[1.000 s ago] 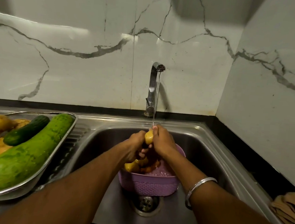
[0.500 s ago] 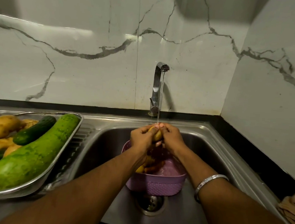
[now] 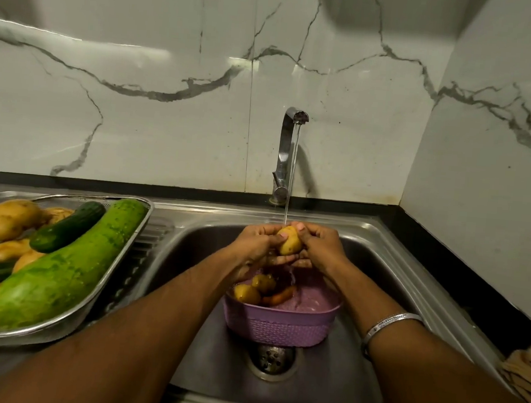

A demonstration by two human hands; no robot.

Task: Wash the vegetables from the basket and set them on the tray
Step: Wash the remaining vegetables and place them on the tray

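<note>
Both hands raised over the sink, under the tap stream. Left hand [image 3: 255, 242] and right hand [image 3: 319, 246] each curl their fingers round one small yellow potato [image 3: 290, 242], gripping it from opposite sides; water from the tap [image 3: 286, 151] lands on top of the potato and runs off below the hands.

Directly beneath the hands: purple basket [image 3: 279, 326], standing in the sink basin [image 3: 188, 259] just behind the drain [image 3: 274, 358]. Contents visible: two small potatoes at the left side, one carrot [image 3: 278, 297] lying beside them; right part of the basket floor bare and wet.

Right wrist carries a metal bangle [image 3: 390, 323].

Left of the basin, on the draining board: steel tray [image 3: 113, 279]. Contents: one large green gourd [image 3: 69, 264] lying diagonally along the tray's right side, a dark cucumber [image 3: 67, 227] resting against it, several yellow potatoes behind and to the left, a second cucumber partly seen at the frame edge.

Far right, on the counter: folded tan cloth [image 3: 528, 372].
</note>
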